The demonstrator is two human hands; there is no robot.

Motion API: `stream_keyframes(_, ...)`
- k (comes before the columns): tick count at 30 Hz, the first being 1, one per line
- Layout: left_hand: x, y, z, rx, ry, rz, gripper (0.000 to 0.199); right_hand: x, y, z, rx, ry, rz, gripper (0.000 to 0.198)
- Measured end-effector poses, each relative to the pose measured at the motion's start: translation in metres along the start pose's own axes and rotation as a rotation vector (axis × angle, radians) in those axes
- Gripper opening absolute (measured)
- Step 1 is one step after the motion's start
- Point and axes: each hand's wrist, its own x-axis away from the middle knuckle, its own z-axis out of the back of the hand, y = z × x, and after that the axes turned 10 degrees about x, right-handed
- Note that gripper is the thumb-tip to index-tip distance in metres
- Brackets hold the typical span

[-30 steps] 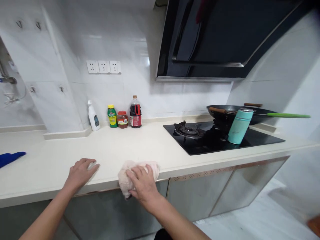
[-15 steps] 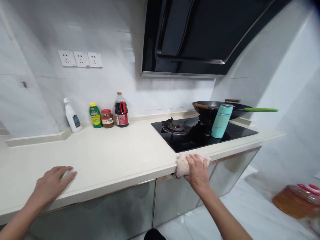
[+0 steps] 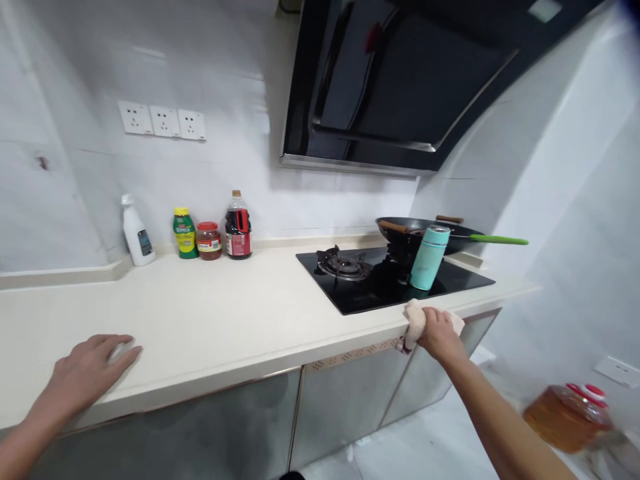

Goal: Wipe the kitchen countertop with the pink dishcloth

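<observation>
My right hand [image 3: 440, 332] is closed on a pale cloth [image 3: 416, 321], pressing it against the front edge of the cream countertop [image 3: 280, 300], just in front of the gas stove. Part of the cloth hangs below the edge. At the left, my left hand [image 3: 90, 367] lies flat on the countertop with its fingers stretched out and nothing in it. A turquoise thermos [image 3: 430, 259] stands on the black gas stove [image 3: 360, 299], beyond my right hand.
A wok [image 3: 457, 243] with a green-handled utensil [image 3: 500, 239] rests on the right burner. Along the wall stand a white spray bottle [image 3: 136, 233], a green bottle [image 3: 185, 235], a red-lidded jar [image 3: 209, 241] and a dark sauce bottle [image 3: 239, 230]. The range hood [image 3: 380, 87] overhangs the stove.
My right hand has slid the cloth to the right along the countertop's front edge. My left hand stays on the countertop. The view has shifted slightly.
</observation>
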Motion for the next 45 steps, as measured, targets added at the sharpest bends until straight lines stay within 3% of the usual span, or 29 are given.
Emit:
stream_keyframes(5,0.011,0.019,0.01,0.06,-0.013,0.024,0.058,0.034,-0.078,0.046,0.066,0.0,0.124,0.055)
stream_keyframes(13,0.028,0.034,0.02,0.142,-0.008,0.021,0.06,0.1,-0.277,0.158,-0.069,0.078,0.42,0.062)
stream_keyframes(18,0.035,0.036,0.021,0.196,0.071,0.003,0.049,0.125,-0.385,0.203,-0.214,0.126,0.652,0.043)
stream_keyframes(21,0.044,0.039,0.022,0.245,0.101,-0.002,0.044,0.135,-0.424,0.222,-0.257,0.162,0.744,0.044)
stream_keyframes(24,0.06,0.047,0.024,0.275,0.103,-0.026,0.039,0.14,-0.436,0.233,-0.282,0.185,0.797,0.051)
stream_keyframes(29,0.089,0.065,0.021,0.339,0.124,-0.039,0.033,0.14,-0.427,0.236,-0.318,0.209,0.85,0.061)
stream_keyframes(35,0.116,0.086,0.008,0.372,0.05,-0.067,0.034,0.14,-0.421,0.238,-0.31,0.216,0.869,0.064)
stream_keyframes(41,0.122,0.105,-0.003,0.405,0.022,-0.07,0.046,0.145,-0.42,0.242,-0.288,0.219,0.839,0.058)
stream_keyframes(45,0.119,0.111,-0.008,0.429,0.03,-0.078,0.04,0.15,-0.422,0.242,-0.287,0.224,0.797,0.057)
